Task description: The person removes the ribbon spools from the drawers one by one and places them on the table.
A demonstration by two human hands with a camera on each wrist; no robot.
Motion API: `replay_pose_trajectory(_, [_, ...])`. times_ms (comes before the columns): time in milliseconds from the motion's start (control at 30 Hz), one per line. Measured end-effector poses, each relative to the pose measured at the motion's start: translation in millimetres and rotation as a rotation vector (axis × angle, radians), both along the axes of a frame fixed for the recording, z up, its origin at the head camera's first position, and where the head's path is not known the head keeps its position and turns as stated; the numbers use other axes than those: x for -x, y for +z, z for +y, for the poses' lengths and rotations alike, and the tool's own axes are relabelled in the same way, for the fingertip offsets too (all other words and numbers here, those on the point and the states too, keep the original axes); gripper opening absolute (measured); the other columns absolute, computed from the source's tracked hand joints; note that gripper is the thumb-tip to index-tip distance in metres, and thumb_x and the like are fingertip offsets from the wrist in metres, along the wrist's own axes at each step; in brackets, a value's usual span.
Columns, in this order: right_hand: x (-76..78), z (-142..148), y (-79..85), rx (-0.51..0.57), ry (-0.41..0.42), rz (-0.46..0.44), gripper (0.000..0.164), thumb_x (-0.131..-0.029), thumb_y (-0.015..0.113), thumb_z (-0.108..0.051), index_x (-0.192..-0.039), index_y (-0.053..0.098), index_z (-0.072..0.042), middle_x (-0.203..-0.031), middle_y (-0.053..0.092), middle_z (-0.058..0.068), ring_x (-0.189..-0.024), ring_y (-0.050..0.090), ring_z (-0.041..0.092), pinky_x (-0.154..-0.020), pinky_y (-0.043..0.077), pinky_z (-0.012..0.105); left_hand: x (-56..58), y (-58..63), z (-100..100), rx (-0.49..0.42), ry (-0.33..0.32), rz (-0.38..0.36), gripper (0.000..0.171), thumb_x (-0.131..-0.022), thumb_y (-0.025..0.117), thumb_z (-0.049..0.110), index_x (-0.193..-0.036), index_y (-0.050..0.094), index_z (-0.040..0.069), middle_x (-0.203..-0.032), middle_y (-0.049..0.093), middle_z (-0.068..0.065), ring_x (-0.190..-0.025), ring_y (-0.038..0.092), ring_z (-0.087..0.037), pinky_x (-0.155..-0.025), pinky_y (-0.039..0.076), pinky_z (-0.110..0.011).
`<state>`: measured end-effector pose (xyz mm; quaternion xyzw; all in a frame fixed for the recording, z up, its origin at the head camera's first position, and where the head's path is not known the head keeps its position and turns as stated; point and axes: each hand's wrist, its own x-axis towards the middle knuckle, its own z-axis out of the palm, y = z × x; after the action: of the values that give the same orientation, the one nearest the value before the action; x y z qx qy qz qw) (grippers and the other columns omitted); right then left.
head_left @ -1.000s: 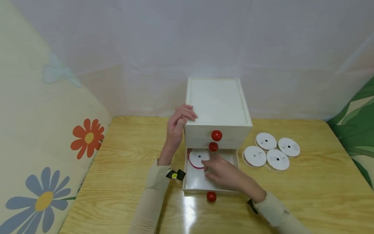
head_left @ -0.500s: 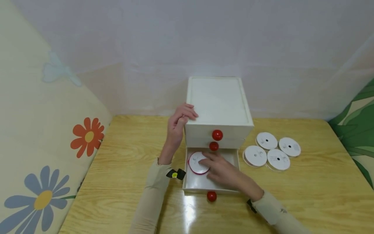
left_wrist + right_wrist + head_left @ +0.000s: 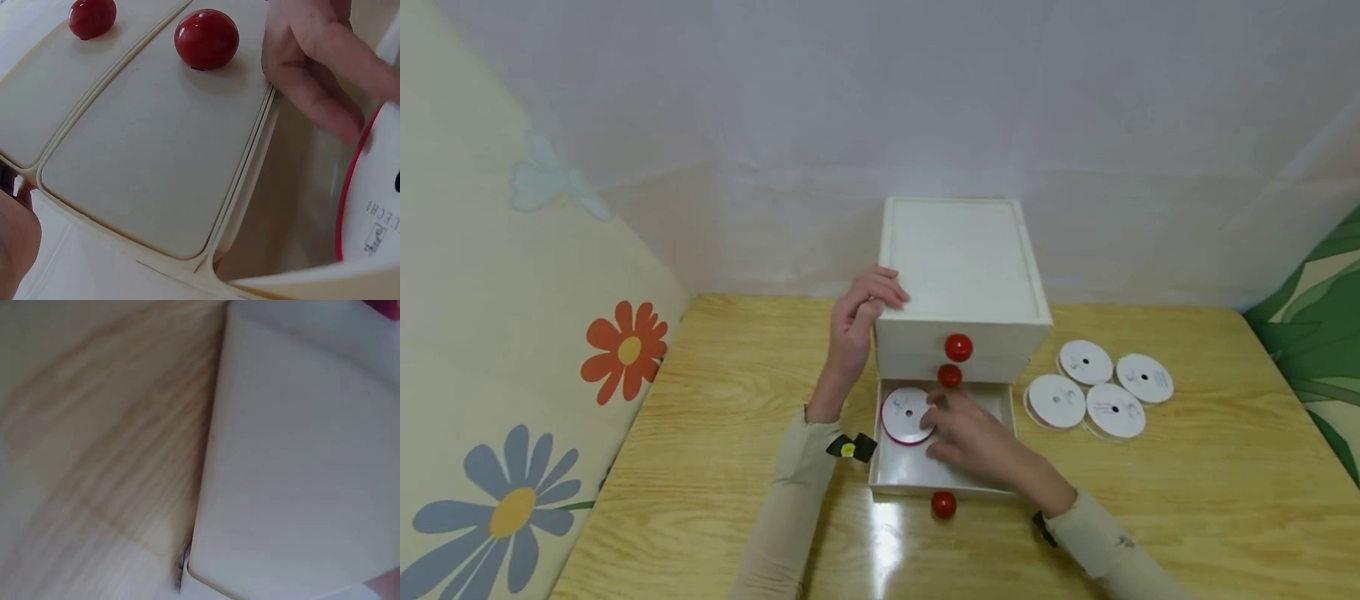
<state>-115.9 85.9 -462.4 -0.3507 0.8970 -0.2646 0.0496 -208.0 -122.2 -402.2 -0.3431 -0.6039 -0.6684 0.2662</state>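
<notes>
A white drawer cabinet (image 3: 958,258) with red knobs stands on the table, its lowest drawer (image 3: 910,471) pulled out. My left hand (image 3: 857,312) grips the cabinet's upper left front corner, fingers bent over the top edge. In that drawer, toward the left, lies a white ribbon spool (image 3: 904,417) with a red rim. Reaching into the drawer from the right, my right hand (image 3: 973,437) has loosely bent fingers at the spool's right edge. In the left wrist view a fingertip meets the red rim of the spool (image 3: 375,206). The right wrist view shows mostly the drawer's outside (image 3: 300,456).
Several white spools (image 3: 1116,410) lie grouped on the table, right of the cabinet. The two upper drawers are closed, each with a red knob (image 3: 958,347). A pale cloth wall (image 3: 850,125) rises behind, and a flower-printed panel (image 3: 550,333) borders the left side.
The spool in the drawer slid toward the front, then slightly back and left. My right fingers moved over its face and are now at its right edge. My left hand stayed in place.
</notes>
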Motion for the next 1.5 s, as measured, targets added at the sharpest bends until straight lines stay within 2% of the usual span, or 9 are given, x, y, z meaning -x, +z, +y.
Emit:
replay_pose_trajectory(167, [0.4, -0.9, -1.0, -0.053, 0.015, -0.034, 0.055, -0.085, 0.084, -0.021, -0.136, 0.065, -0.012, -0.152, 0.044, 0.022, -0.138, 0.045, 0.042, -0.112, 0.043, 0.057, -0.6, 0.3, -0.1, -0.001, 0.001, -0.005, 0.027, -0.093, 0.042, 0.008, -0.083, 0.062, -0.007, -0.094, 0.067, -0.021, -0.118, 0.057, -0.027, -0.118, 0.031, -0.055])
replay_pose_trajectory(233, [0.0, -0.9, -1.9, -0.057, 0.02, -0.025, 0.053, -0.085, 0.083, -0.02, -0.134, 0.066, -0.012, -0.152, 0.044, 0.023, -0.137, 0.046, 0.042, -0.111, 0.044, 0.057, -0.4, 0.0, 0.0, -0.001, 0.0, -0.005, 0.027, -0.093, 0.042, 0.008, -0.083, 0.062, -0.007, -0.093, 0.066, -0.022, -0.118, 0.057, -0.027, -0.118, 0.032, -0.055])
replay_pose_trajectory(400, [0.0, 0.2, -4.5, -0.025, 0.059, 0.032, 0.039, -0.081, 0.085, -0.016, -0.116, 0.068, -0.013, -0.142, 0.053, 0.021, -0.125, 0.056, 0.037, -0.104, 0.049, 0.055, 0.0, -0.7, -0.8, 0.007, -0.003, -0.005, 0.028, -0.094, 0.041, 0.008, -0.084, 0.062, -0.007, -0.094, 0.065, -0.024, -0.118, 0.056, -0.027, -0.118, 0.031, -0.055])
replay_pose_trajectory(600, [1.4, 1.1, -5.7, -0.027, 0.089, 0.047, 0.039, -0.078, 0.087, -0.019, -0.111, 0.065, -0.015, -0.129, 0.058, 0.011, -0.113, 0.057, 0.025, -0.097, 0.052, 0.047, -0.4, -0.8, -1.6, 0.012, 0.0, -0.004, 0.028, -0.094, 0.041, 0.008, -0.084, 0.061, -0.007, -0.094, 0.065, -0.024, -0.119, 0.056, -0.026, -0.12, 0.029, -0.054])
replay_pose_trajectory(733, [1.5, 1.6, -7.0, -0.007, 0.084, 0.006, 0.039, -0.078, 0.088, -0.023, -0.11, 0.066, -0.018, -0.127, 0.056, 0.008, -0.112, 0.055, 0.022, -0.096, 0.051, 0.043, -0.4, -1.1, -1.5, 0.008, -0.002, -0.002, 0.027, -0.094, 0.041, 0.007, -0.084, 0.062, -0.007, -0.094, 0.066, -0.023, -0.119, 0.056, -0.026, -0.119, 0.03, -0.055])
replay_pose_trajectory(933, [0.1, 1.9, -4.9, 0.035, 0.057, -0.088, 0.038, -0.08, 0.085, -0.03, -0.112, 0.067, -0.023, -0.12, 0.053, 0.003, -0.107, 0.05, 0.017, -0.09, 0.051, 0.037, 0.0, -1.6, -0.8, 0.011, -0.001, -0.007, 0.027, -0.094, 0.041, 0.008, -0.084, 0.062, -0.006, -0.095, 0.07, -0.012, -0.119, 0.056, -0.026, -0.119, 0.031, -0.054])
replay_pose_trajectory(1200, [-0.4, 0.6, -2.6, 0.042, 0.011, -0.156, 0.037, -0.093, 0.073, -0.043, -0.123, 0.068, -0.022, -0.121, 0.052, 0.002, -0.106, 0.05, 0.016, -0.088, 0.052, 0.037, -0.4, -0.9, -0.4, 0.015, 0.0, -0.001, 0.027, -0.094, 0.041, 0.007, -0.084, 0.061, -0.007, -0.094, 0.065, -0.024, -0.119, 0.056, -0.026, -0.118, 0.031, -0.055])
replay_pose_trajectory(1500, [-0.8, 3.9, 1.9, 0.103, -0.003, -0.184, 0.042, -0.095, 0.071, -0.046, -0.128, 0.068, -0.021, -0.126, 0.058, 0.003, -0.108, 0.054, 0.017, -0.09, 0.052, 0.041, -1.3, 0.2, -0.3, 0.021, 0.001, -0.009, 0.027, -0.094, 0.041, 0.008, -0.084, 0.061, -0.007, -0.094, 0.065, -0.024, -0.119, 0.056, -0.026, -0.119, 0.031, -0.054])
